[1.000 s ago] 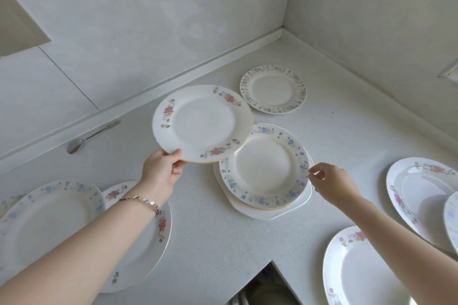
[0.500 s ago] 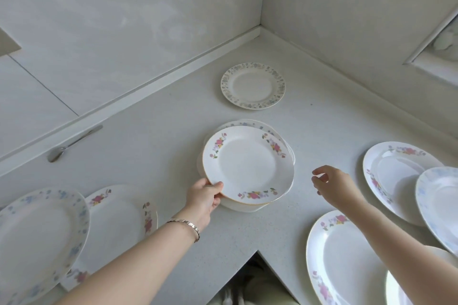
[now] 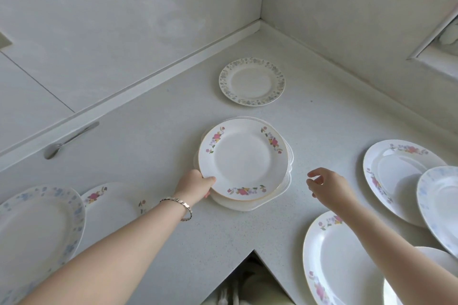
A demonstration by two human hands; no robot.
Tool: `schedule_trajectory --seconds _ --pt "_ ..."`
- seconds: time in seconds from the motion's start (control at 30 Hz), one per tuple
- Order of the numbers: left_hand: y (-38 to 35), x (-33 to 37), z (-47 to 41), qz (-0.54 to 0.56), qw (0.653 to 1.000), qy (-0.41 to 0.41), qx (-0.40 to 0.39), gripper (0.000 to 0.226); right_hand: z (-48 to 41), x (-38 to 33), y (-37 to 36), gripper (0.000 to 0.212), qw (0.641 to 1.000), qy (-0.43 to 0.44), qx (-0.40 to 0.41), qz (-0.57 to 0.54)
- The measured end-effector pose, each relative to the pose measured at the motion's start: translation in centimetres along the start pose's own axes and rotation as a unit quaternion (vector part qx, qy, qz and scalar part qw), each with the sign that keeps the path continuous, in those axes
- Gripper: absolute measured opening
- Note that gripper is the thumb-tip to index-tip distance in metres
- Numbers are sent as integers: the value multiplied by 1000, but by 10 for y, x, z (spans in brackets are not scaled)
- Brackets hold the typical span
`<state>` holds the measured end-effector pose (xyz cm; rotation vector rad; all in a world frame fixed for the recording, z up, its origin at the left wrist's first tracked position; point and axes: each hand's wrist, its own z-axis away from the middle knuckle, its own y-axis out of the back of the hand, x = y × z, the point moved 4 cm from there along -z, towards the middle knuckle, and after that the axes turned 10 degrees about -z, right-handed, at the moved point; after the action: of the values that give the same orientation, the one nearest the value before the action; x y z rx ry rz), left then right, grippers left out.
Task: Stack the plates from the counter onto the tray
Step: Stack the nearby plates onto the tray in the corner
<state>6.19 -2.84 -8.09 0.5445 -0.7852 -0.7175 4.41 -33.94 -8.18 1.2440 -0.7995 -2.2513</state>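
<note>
A pink-flowered plate [image 3: 244, 160] lies on top of the stack on the white tray [image 3: 289, 182] in the middle of the counter. My left hand [image 3: 195, 184] still grips its near-left rim, thumb on top. The blue-rimmed plate beneath it is almost fully hidden. My right hand [image 3: 327, 186] hovers just right of the tray, fingers loosely curled and holding nothing. A small plate with a grey-blue floral rim [image 3: 252, 81] sits alone toward the back corner.
Two plates lie at the left: a blue-flowered plate [image 3: 37, 235] overlapping a pink-flowered one [image 3: 114, 203]. Several more plates [image 3: 401, 176] crowd the right side. A metal handle [image 3: 70, 140] lies by the back wall. The counter's inner edge [image 3: 254, 251] cuts in near me.
My left hand carried the pink-flowered plate down from the air and set it on the blue-rimmed plate on the tray. My right hand drew back a little from the tray's edge.
</note>
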Motion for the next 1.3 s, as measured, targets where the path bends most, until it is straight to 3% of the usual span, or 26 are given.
schedule_trajectory --seconds 0.3,0.6,0.77,0.83,0.9,1.0,1.17,1.23,1.3 --pt "-5 -8 -12 -103 995 -9 2 33 -15 -3 -1 23 1000 -9 -12 -21" --pt "83 33 -105 -172 976 -25 132 31 -149 -116 1 26 998 30 -1 -61" --pt "107 47 -164 -189 974 -8 121 28 -220 -161 -14 15 991 -65 -5 -116" --pt "101 42 -161 -190 975 0 116 27 -221 -158 -20 23 976 -142 -22 -164" --pt "92 35 -161 -184 977 4 108 24 -221 -155 -26 17 952 -203 -38 -227" --pt "85 33 -181 -186 978 9 93 22 -234 -151 -39 14 901 -242 -33 -359" --pt "81 27 -191 -180 981 10 74 17 -239 -143 -48 24 828 -220 6 -516" --pt "79 21 -184 -161 985 11 67 17 -233 -146 -44 5 824 -194 17 -532" --pt "79 16 -173 -138 988 15 65 18 -224 -151 -33 14 822 -165 36 -544"
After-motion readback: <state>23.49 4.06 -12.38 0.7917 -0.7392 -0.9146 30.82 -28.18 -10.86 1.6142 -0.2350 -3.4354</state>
